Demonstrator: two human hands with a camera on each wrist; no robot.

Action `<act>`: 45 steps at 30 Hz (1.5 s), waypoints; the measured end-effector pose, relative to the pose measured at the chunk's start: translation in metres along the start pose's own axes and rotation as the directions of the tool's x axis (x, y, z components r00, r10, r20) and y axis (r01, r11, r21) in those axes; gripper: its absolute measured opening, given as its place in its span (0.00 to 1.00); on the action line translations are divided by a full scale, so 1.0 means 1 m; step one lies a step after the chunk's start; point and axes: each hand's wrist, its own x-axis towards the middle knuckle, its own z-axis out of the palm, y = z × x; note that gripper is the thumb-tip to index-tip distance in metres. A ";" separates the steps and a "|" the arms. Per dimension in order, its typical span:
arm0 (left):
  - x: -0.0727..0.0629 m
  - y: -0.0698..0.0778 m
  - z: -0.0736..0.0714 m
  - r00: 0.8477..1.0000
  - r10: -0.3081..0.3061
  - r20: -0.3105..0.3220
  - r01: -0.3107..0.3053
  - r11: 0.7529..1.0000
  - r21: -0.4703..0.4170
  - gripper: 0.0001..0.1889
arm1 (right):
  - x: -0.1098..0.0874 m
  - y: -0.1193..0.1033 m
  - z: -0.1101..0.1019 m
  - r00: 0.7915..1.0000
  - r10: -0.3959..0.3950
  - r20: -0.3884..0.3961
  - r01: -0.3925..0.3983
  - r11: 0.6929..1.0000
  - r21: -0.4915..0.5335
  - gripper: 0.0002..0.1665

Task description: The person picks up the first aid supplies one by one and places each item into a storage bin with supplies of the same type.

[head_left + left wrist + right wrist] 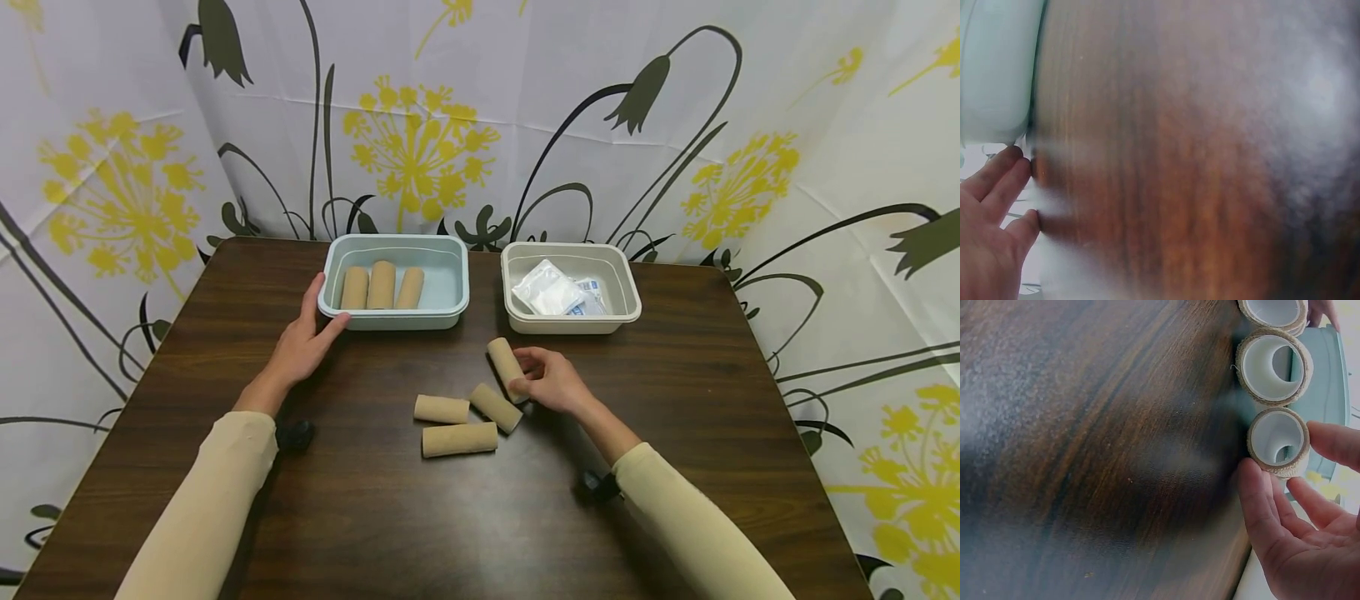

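My right hand (551,382) holds the near end of a tan bandage roll (503,364) on the table. In the right wrist view, thumb and fingers lie on opposite sides of this roll, whose white core is hollow. Three more rolls lie close by: an angled one (496,407), a short one (441,409) and a longer one (460,439). My left hand (298,346) touches the left front corner of a light blue bin (375,321), its thumb at the front rim and fingers along the side. Three tan rolls (381,285) lean inside that bin.
Right of the blue bin stands a beige bin (573,325) holding clear packets (551,289), some with blue print. Both bins stand near the back edge of the dark wooden table (360,517). A flower-patterned curtain (480,108) hangs behind.
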 end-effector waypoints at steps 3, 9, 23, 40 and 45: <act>0.000 -0.001 0.000 1.000 0.005 0.000 -0.005 1.000 0.004 0.43 | -0.001 0.000 -0.001 1.000 0.005 -0.001 -0.005 1.000 0.027 0.30; 0.000 -0.002 0.000 1.000 0.003 0.002 -0.003 1.000 0.006 0.43 | -0.003 -0.009 -0.009 1.000 0.013 0.015 -0.015 0.983 0.185 0.31; -0.001 0.000 0.000 1.000 -0.001 -0.001 0.001 1.000 -0.001 0.42 | -0.002 -0.042 -0.020 1.000 -0.014 0.008 0.011 0.942 0.334 0.33; 0.000 0.001 0.000 1.000 0.011 -0.004 -0.011 1.000 -0.003 0.42 | 0.026 -0.074 -0.021 1.000 0.020 -0.020 -0.008 0.880 0.474 0.32; -0.001 0.002 -0.001 1.000 0.010 0.000 -0.010 1.000 -0.005 0.43 | 0.040 -0.078 -0.012 0.998 0.060 0.003 -0.053 0.851 0.522 0.30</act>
